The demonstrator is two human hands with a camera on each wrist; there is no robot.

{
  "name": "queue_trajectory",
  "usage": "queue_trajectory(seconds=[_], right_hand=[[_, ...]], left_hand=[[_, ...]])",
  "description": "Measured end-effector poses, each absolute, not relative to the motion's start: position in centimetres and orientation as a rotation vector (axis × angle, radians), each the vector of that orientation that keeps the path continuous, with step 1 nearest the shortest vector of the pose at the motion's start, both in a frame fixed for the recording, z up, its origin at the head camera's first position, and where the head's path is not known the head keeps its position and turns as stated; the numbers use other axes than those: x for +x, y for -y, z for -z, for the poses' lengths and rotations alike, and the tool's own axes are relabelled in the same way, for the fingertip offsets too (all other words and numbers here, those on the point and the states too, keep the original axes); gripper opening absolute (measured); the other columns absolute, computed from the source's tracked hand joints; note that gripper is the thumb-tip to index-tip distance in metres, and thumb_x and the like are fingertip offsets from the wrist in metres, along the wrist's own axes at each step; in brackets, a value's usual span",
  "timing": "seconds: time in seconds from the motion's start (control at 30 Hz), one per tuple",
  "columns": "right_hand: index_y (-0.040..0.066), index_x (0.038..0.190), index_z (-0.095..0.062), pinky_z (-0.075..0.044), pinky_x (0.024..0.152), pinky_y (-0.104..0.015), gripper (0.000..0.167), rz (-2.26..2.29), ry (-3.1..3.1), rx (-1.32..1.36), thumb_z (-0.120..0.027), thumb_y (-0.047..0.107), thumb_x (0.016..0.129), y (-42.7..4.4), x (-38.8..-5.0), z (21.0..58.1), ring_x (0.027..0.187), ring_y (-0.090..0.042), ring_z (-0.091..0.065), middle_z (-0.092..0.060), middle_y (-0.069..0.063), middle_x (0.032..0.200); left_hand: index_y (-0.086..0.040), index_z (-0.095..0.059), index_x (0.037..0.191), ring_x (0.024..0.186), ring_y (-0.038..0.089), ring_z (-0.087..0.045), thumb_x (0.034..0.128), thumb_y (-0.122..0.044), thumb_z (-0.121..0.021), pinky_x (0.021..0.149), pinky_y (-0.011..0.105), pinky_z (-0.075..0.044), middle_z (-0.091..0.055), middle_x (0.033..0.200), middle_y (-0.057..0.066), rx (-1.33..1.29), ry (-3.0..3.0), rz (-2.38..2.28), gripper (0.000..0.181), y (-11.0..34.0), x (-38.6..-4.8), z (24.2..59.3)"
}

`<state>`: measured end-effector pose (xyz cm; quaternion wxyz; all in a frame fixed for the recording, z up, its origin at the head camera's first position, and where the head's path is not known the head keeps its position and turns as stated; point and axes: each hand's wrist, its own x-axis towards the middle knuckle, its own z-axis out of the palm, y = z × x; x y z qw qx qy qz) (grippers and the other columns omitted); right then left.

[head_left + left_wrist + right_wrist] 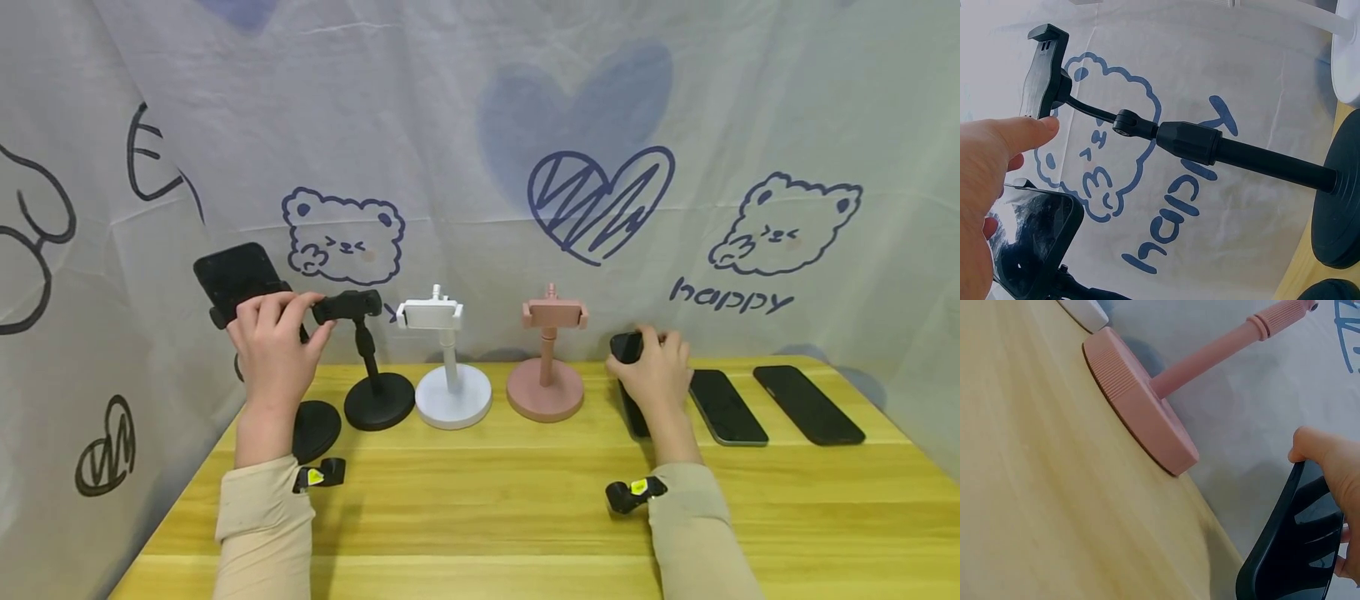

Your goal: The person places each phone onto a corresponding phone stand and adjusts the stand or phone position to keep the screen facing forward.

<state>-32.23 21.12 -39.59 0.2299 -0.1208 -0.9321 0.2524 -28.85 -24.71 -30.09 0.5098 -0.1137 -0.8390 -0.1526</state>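
Observation:
My left hand [273,354] pinches the near end of the clamp [348,306] on a black stand, whose round base [379,401] rests on the table. In the left wrist view my thumb lies against that clamp [1047,81], which is bare. Left of the hand, another black stand bears a phone [238,271]. My right hand [660,367] grips a dark phone [632,392] by its upper end, thumb on one edge and fingers on the other. That phone [1291,550] tilts up, its upper end raised; whether its lower end touches the table is unclear.
Between my hands stand a white stand [453,397] and a pink stand [545,390], both with bare clamps. Two dark phones, one nearer [727,407] and one farther right [808,404], lie flat on the wooden table [480,517]. A printed cloth [465,125] hangs behind.

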Motion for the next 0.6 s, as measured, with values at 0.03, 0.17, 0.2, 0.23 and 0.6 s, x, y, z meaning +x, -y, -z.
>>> queue_trajectory(seconds=[0.03,0.17,0.2,0.23,0.6], right_hand=[[0.01,0.136,-0.047,-0.035,0.092,-0.064,0.067,-0.694,2.559,-0.329,-0.07,0.041,0.081,-21.1,-32.2,39.5,0.118,-0.043,-0.034,-0.037,-0.026,0.132],[0.01,0.134,-0.049,-0.036,0.093,-0.061,0.066,-0.681,2.526,-0.312,-0.072,0.04,0.08,-20.9,-32.2,39.1,0.117,-0.042,-0.036,-0.039,-0.025,0.131],[0.01,0.134,-0.049,-0.036,0.093,-0.06,0.066,-0.674,2.517,-0.307,-0.073,0.04,0.08,-20.9,-32.2,38.9,0.116,-0.042,-0.036,-0.039,-0.025,0.13],[0.01,0.134,-0.05,-0.037,0.092,-0.06,0.066,-0.668,2.507,-0.302,-0.074,0.039,0.08,-20.9,-32.1,38.8,0.116,-0.042,-0.037,-0.04,-0.025,0.13],[0.011,0.133,-0.052,-0.04,0.089,-0.059,0.064,-0.669,2.424,-0.262,-0.073,0.038,0.08,-20.6,-31.7,37.2,0.115,-0.041,-0.038,-0.041,-0.024,0.13]], left_hand=[[-0.006,-0.067,0.111,0.106,0.04,-0.042,0.0814,-0.016,-0.079,0.087,0.058,-0.029,-0.059,0.109,0.019,-0.273,2.021,0.37,0.033,24.7,-28.9,30.1],[-0.006,-0.067,0.111,0.106,0.04,-0.043,0.0815,-0.015,-0.078,0.087,0.058,-0.029,-0.059,0.11,0.019,-0.269,2.027,0.378,0.033,24.7,-28.9,30.0],[-0.006,-0.067,0.111,0.106,0.04,-0.043,0.0816,-0.015,-0.078,0.087,0.058,-0.029,-0.059,0.11,0.019,-0.268,2.028,0.378,0.033,24.7,-28.9,30.0],[-0.006,-0.067,0.111,0.106,0.04,-0.043,0.0816,-0.015,-0.078,0.087,0.058,-0.029,-0.059,0.11,0.019,-0.268,2.029,0.378,0.033,24.7,-28.9,30.0],[-0.006,-0.066,0.113,0.108,0.04,-0.042,0.0831,-0.016,-0.077,0.087,0.059,-0.028,-0.058,0.111,0.019,-0.249,2.061,0.371,0.033,24.7,-28.8,30.0]])
